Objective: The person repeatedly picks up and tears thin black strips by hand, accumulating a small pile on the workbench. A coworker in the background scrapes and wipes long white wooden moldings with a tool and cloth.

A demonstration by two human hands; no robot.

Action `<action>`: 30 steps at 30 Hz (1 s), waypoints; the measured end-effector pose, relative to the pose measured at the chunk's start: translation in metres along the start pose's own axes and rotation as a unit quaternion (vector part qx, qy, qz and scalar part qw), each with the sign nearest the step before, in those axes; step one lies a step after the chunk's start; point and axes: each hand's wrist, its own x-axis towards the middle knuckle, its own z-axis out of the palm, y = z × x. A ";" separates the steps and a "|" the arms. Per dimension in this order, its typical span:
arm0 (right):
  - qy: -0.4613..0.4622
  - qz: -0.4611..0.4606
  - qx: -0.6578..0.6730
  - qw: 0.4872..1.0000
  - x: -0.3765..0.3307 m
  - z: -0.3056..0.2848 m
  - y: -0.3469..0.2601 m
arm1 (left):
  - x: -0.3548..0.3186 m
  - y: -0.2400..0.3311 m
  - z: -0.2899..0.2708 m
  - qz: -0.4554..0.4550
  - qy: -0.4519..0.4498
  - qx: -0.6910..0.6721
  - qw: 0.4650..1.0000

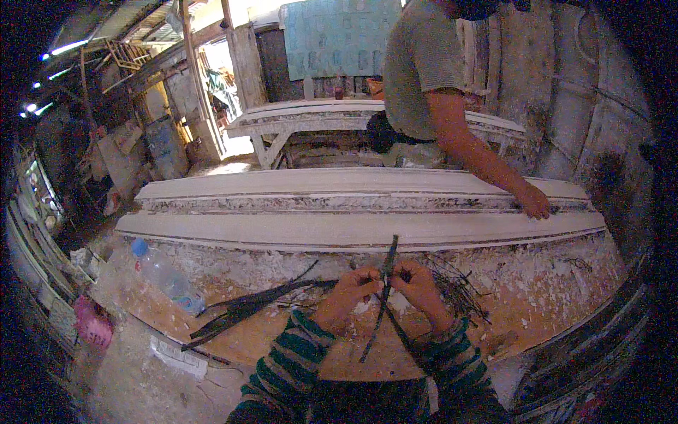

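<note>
Close together over the near part of the white-spattered bench, both my hands are closed on a dark, thin strip [390, 256]. My left hand [355, 288] pinches it from one side and my right hand [418, 284] from the other. The strip's upper end sticks up above my fingers, while two dark tails hang below them. Its material is too blurred to tell. Beside my left forearm lies a bundle of longer dark strips [244, 305]. Thin dark strands [462, 286] lie in a tangle just right of my right hand.
Two long white moulded lengths [282, 227] run across the bench. At the right, a co-worker's hand [534, 203] touches them. A clear bottle with a blue cap [164, 274] lies at the left, near a pink object [93, 323]. Another white-topped bench [282, 116] stands behind.
</note>
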 end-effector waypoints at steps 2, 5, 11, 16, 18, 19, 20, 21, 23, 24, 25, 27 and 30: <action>-0.006 0.002 0.029 1.000 0.000 0.001 0.002 | -0.001 0.001 0.000 -0.012 0.008 -0.002 1.000; -0.031 0.003 0.085 0.996 0.001 0.002 0.002 | 0.000 0.001 0.001 -0.009 0.007 -0.022 1.000; -0.008 -0.025 0.041 0.999 -0.001 0.000 -0.005 | 0.001 0.001 -0.002 -0.015 0.018 -0.004 1.000; -0.034 0.017 0.131 0.991 0.000 -0.001 -0.008 | 0.001 -0.002 -0.003 0.000 0.015 0.011 1.000; -0.037 0.019 0.132 0.990 0.000 -0.002 -0.007 | 0.001 -0.004 -0.002 -0.003 0.016 0.020 1.000; -0.036 0.019 0.138 0.990 0.001 -0.002 -0.007 | 0.002 -0.004 -0.002 -0.010 0.020 0.020 1.000; -0.034 0.019 0.144 0.989 0.001 -0.002 -0.007 | 0.002 -0.004 -0.003 -0.017 0.023 0.020 0.999; -0.025 0.011 0.108 0.994 0.001 -0.001 -0.006 | 0.003 -0.004 -0.003 -0.024 0.027 0.021 0.999; -0.008 -0.005 0.035 0.999 0.001 0.000 -0.005 | 0.002 -0.004 -0.003 -0.011 0.027 0.028 0.999; 0.008 -0.029 0.013 0.999 0.000 0.001 -0.004 | 0.001 -0.003 -0.004 -0.005 0.028 0.031 0.999; 0.024 -0.053 -0.008 0.998 0.000 0.002 -0.003 | 0.001 -0.003 -0.004 0.005 0.023 0.036 0.999; 0.045 -0.071 -0.032 0.996 0.000 0.005 -0.001 | 0.000 -0.002 -0.003 0.023 0.013 0.046 0.999; 0.060 -0.047 -0.025 0.997 0.001 0.006 0.004 | 0.000 0.001 -0.001 0.012 -0.031 -0.012 0.999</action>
